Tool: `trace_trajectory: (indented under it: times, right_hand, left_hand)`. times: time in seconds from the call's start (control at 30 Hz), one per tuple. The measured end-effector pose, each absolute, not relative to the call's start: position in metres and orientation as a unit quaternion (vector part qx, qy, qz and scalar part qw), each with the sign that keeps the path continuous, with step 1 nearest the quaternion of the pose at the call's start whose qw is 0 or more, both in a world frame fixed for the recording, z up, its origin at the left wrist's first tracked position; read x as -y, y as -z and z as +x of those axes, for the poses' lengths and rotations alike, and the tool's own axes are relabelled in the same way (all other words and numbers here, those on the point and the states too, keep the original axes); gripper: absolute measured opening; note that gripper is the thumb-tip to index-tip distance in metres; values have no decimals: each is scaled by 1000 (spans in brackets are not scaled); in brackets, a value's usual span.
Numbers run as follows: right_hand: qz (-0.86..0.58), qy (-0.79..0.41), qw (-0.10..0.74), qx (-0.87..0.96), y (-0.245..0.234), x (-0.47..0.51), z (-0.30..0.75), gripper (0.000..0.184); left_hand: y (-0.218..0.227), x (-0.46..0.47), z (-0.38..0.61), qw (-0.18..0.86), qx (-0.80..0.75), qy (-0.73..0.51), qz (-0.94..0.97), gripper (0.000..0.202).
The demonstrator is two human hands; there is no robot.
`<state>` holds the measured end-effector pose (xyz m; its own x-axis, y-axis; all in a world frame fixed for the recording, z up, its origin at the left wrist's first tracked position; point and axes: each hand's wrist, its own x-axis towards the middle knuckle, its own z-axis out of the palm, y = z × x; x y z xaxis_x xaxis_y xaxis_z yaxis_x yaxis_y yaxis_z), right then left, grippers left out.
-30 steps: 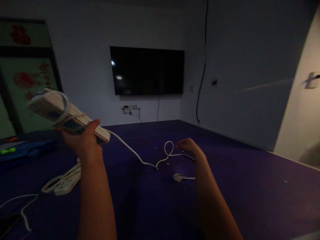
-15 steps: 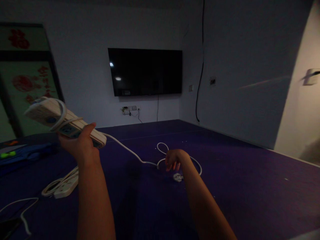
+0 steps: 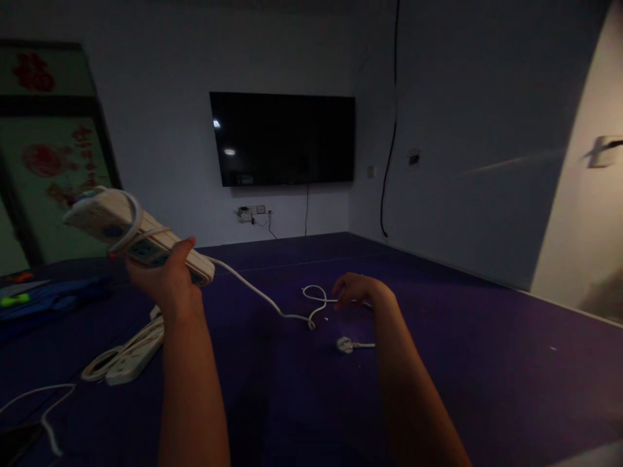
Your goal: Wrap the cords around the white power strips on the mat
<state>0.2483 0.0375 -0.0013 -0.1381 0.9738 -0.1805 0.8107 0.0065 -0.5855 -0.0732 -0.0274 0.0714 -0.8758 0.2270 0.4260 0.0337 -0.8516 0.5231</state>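
My left hand (image 3: 168, 275) is closed round a white power strip (image 3: 168, 245), raised and tilted above the purple surface. White cord is looped round the strip's far part. From its near end the cord (image 3: 256, 292) runs down and to the right, lying in loose bends. Just over those bends is my right hand (image 3: 360, 290), fingers bent and apart, with nothing visible in them. The plug (image 3: 345, 345) lies on the surface below that hand; my right forearm hides part of its cord.
A second white power strip (image 3: 134, 360) with bundled cord lies left of my left forearm. Farther left are a white cable (image 3: 46, 415) and dark blue cloth (image 3: 68, 298). A television (image 3: 287, 139) hangs on the far wall above sockets (image 3: 256, 211).
My right hand has moved up and to the right, and the cord bends beneath it have shifted. My left hand, still holding the power strip, has drifted slightly right.
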Motion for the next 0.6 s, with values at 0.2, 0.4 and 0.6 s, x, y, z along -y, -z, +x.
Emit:
trace_trajectory:
  times: [0.2,0.4,0.6]
  right_hand:
    - [-621,-264,29,738,0,-16,240,55]
    - [-574,-136,-73,804,52,2,235,62]
    - [-607,-62,7,792,73,-22,243,40]
  left_hand:
    - [-73,25,-67,53,-274,-924,260,67]
    - [-71,24,-75,54,-262,-928,261,65]
    - [-67,25,-79,65,-279,-920,268,62]
